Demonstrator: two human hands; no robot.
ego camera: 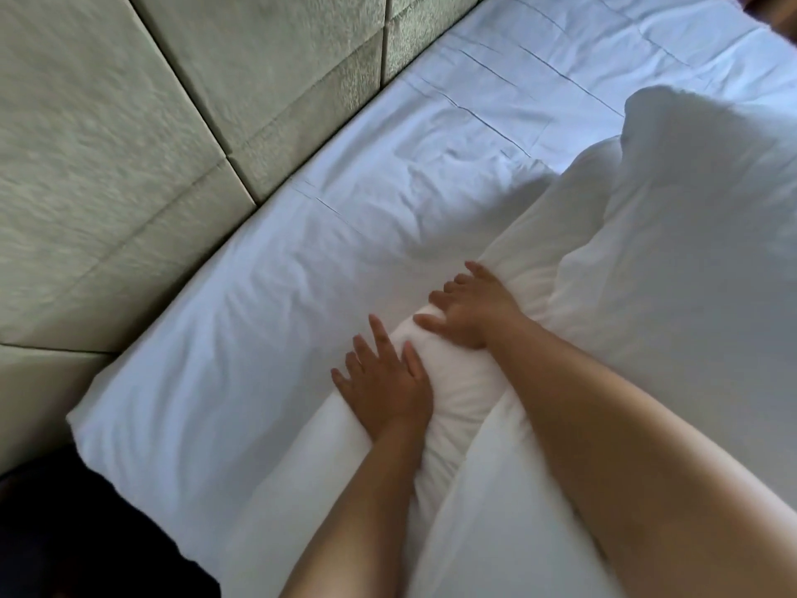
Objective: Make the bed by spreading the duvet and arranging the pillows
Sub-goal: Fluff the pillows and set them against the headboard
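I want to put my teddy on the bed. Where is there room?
The bare sheet between the padded headboard and the bunched duvet is free, right along to the far corner. It is crowded nearer the person, where the left hand and right hand press the duvet's rolled edge.

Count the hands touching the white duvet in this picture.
2. The left hand rests on the duvet edge's bunched roll; the right hand presses it just beyond. None seems hidden.

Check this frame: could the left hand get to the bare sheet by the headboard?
Probably yes. The left hand rests open on the duvet edge, and the sheet beside it lies uncovered up to the headboard.
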